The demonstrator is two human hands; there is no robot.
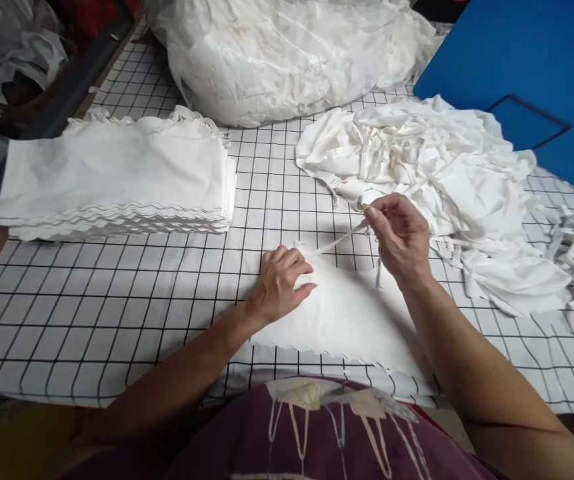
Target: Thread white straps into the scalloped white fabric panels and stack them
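A flat white cloth bag with a scalloped edge lies on the checked table in front of me. My left hand presses its fingers down on the bag's upper left corner. My right hand is raised a little above the bag and pinches a thin white drawstring. The string runs taut from the pinch down to the corner under my left hand.
A neat stack of folded white bags sits at the left. A loose heap of white bags lies at the right, a big bundle of white cloth at the back. A blue board is at the far right.
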